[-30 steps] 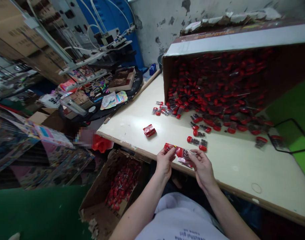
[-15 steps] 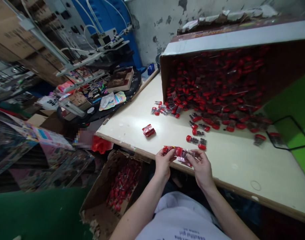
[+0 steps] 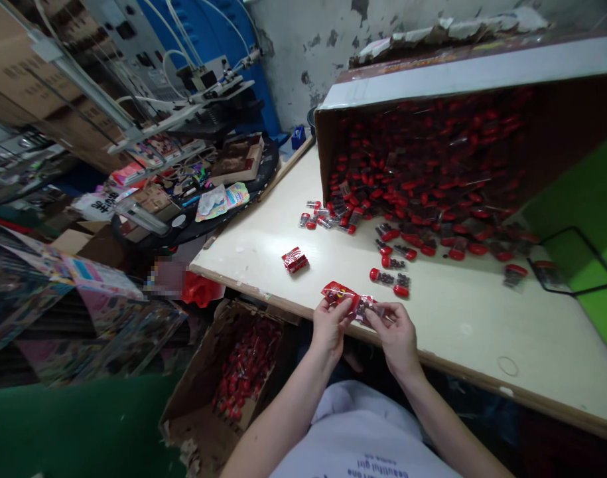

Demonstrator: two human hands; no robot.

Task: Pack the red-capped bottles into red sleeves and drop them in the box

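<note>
Over the table's front edge, my left hand (image 3: 330, 323) pinches the left part of a red and clear packet (image 3: 343, 296) with dark pieces inside. My right hand (image 3: 397, 330) grips the packet's clear right end. Both hands are closed on it, close together. A small stack of red packets (image 3: 294, 259) lies on the table to the left. Beyond my right hand are loose red-capped packets (image 3: 393, 263) with dark contents.
A large carton (image 3: 328, 156) on its side spills many red-capped packets onto the white table (image 3: 462, 328). Below the front edge stands an open cardboard box (image 3: 184, 398) holding red packets. A machine with a round black platform (image 3: 194, 229) is at the left.
The packet's left end has tilted up and shifted slightly left. My left hand has moved a little right, and my right hand slightly left and down.
</note>
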